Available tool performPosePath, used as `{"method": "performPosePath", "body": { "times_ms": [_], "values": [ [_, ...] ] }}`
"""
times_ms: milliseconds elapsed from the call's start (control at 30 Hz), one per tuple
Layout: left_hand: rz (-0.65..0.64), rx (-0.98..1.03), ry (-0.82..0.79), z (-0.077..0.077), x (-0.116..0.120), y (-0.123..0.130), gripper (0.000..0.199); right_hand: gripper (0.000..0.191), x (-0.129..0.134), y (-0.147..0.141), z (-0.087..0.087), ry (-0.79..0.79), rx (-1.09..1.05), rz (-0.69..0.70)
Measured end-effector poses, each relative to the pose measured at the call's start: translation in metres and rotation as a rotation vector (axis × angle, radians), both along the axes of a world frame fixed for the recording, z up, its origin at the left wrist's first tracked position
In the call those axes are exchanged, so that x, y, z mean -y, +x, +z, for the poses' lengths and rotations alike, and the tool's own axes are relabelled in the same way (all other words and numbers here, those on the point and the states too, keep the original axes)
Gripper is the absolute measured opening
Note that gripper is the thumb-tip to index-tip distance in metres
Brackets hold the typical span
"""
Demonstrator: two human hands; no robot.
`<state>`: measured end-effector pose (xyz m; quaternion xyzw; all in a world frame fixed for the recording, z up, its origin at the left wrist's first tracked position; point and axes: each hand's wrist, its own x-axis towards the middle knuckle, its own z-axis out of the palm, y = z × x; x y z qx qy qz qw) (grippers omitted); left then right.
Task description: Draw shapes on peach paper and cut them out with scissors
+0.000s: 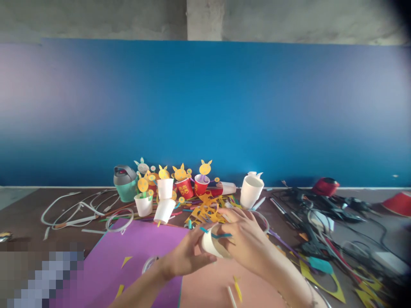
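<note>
Tilted above the orange sheet is a white paper cup (209,244), with my left hand (186,254) wrapped round its near-left side. My right hand (245,239) is closed at the cup's right side, its fingers bent over the rim. A thin blue strip (221,235), like a pipe cleaner, crosses the cup's mouth and runs onto the right fingers. Those fingers partly hide the cup's opening, so how the strip is fixed cannot be made out.
Behind stand white and red cups (184,188) with yellow rabbit-head cutouts. A white cup stack (252,191) and yellow paper scraps (205,211) lie nearby. A purple sheet (141,252) adjoins the orange sheet (202,291). Cables and glue guns (317,235) clutter the right; a green-grey container (125,184) stands left.
</note>
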<state>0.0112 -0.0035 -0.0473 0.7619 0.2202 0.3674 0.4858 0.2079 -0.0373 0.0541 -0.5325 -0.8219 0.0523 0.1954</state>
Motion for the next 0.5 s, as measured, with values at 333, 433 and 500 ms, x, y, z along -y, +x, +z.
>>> {"method": "performPosePath", "body": {
  "times_ms": [333,433,500],
  "values": [
    [0.032,-0.062,0.105,0.009,0.001,0.001,0.059,0.013,0.002,-0.021,-0.009,0.058,-0.203,0.008],
    [0.020,-0.036,0.070,0.014,0.002,0.005,0.060,0.012,0.000,-0.016,-0.009,-0.027,-0.300,0.019],
    [-0.012,-0.013,-0.006,0.017,0.004,0.006,0.057,0.013,-0.004,-0.008,-0.004,-0.137,-0.429,0.106]
  ]
}}
